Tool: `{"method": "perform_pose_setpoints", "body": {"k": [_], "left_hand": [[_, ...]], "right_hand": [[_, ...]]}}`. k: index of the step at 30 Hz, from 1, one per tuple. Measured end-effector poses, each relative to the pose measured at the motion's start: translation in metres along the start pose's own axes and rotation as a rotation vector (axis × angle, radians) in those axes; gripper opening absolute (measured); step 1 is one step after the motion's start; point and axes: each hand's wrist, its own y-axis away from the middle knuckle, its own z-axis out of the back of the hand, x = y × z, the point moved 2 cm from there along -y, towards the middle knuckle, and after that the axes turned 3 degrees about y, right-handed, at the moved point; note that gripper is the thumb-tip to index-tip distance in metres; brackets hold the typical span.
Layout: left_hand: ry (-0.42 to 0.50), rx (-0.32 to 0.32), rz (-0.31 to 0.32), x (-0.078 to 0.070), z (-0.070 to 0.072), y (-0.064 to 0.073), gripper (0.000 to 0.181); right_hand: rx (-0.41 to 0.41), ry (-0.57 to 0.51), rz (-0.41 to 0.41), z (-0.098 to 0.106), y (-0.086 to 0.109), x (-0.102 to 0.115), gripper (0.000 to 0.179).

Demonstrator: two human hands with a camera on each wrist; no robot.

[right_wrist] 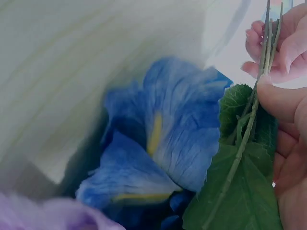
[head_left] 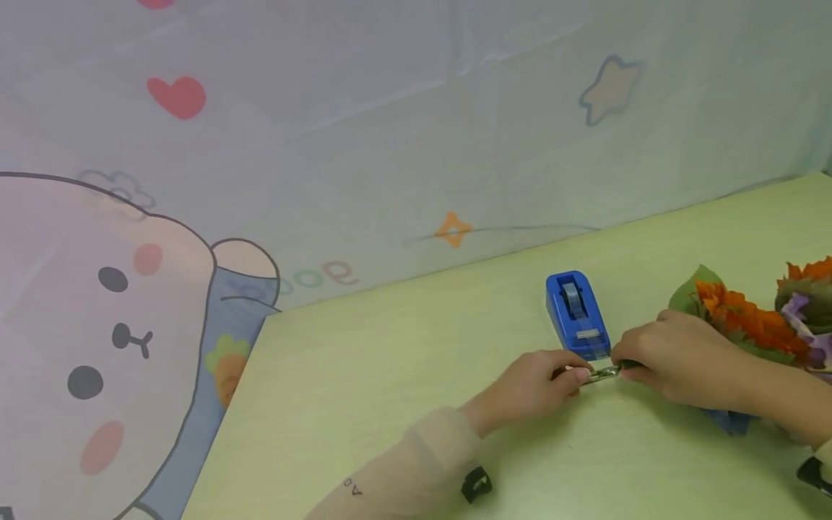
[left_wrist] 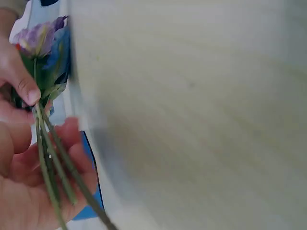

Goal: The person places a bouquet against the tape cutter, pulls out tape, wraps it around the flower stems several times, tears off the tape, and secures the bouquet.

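Observation:
A bouquet of artificial flowers (head_left: 747, 318), with orange, purple and blue blooms, lies at the right, its bare stems pointing left. My right hand (head_left: 689, 361) grips the stems just below the green leaves (right_wrist: 235, 187), thumb pressed on them. Farther along, the green stems (left_wrist: 57, 163) cross my left hand (head_left: 536, 386), whose fingers curl around them near the cut ends. Between the hands the stems have a shiny, clear-looking stretch; its exact nature is hard to tell. Large in the right wrist view is a blue flower (right_wrist: 177, 124).
A blue tape dispenser (head_left: 578, 314) with a roll of clear tape stands just beyond the hands. The pale green tabletop (head_left: 364, 383) extends to the left. Behind it hangs a printed curtain (head_left: 390, 144) with a cartoon animal.

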Motion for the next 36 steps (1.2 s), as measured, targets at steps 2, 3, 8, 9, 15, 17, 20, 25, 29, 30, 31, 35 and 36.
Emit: {"method": "perform_pose_setpoints", "body": {"k": [2,3,8,9,15,17,20,25,29,30,31,35,36], "left_hand": [[0.147,0.067,0.095,0.003,-0.002,-0.001,0.029],[0.23,0.097,0.137,0.005,-0.002,-0.001,0.031],[0.558,0.148,0.249,0.008,-0.003,0.0,0.031],[0.569,0.14,0.249,0.009,-0.002,0.0,0.03],[0.499,0.048,0.219,0.009,0.001,0.0,0.02],[0.462,0.023,0.206,0.009,0.001,-0.001,0.018],[0.365,-0.007,0.19,0.009,0.001,-0.001,0.016],[0.185,-0.062,0.145,0.007,0.002,-0.001,0.014],[0.057,-0.116,0.097,0.004,0.004,-0.002,0.011],[0.026,-0.127,0.081,0.003,0.004,-0.002,0.011],[-0.008,-0.137,0.062,0.003,0.004,-0.002,0.01],[-0.123,-0.169,-0.009,-0.001,0.006,-0.002,0.01],[-0.15,-0.176,-0.021,-0.002,0.006,-0.002,0.01]], "right_hand": [[-0.015,0.027,0.008,-0.001,0.0,0.002,0.017],[-0.022,0.04,0.012,-0.002,0.0,0.003,0.017],[-0.075,0.056,0.016,-0.005,0.001,0.006,0.019],[-0.083,0.055,0.013,-0.005,0.002,0.006,0.019],[-0.132,0.089,0.017,-0.006,0.002,0.008,0.02],[-0.153,0.099,0.027,-0.006,0.002,0.008,0.02],[-0.159,0.097,0.035,-0.005,0.002,0.009,0.02],[-0.139,0.08,0.026,-0.002,0.0,0.007,0.009],[-0.104,0.08,0.012,-0.001,-0.002,0.005,0.006],[-0.092,0.084,0.008,-0.001,-0.002,0.004,0.006],[-0.083,0.093,0.008,-0.001,-0.002,0.004,0.006],[-0.065,0.126,0.007,-0.002,-0.001,0.002,0.007],[-0.064,0.13,0.009,-0.002,-0.001,0.002,0.007]]}}
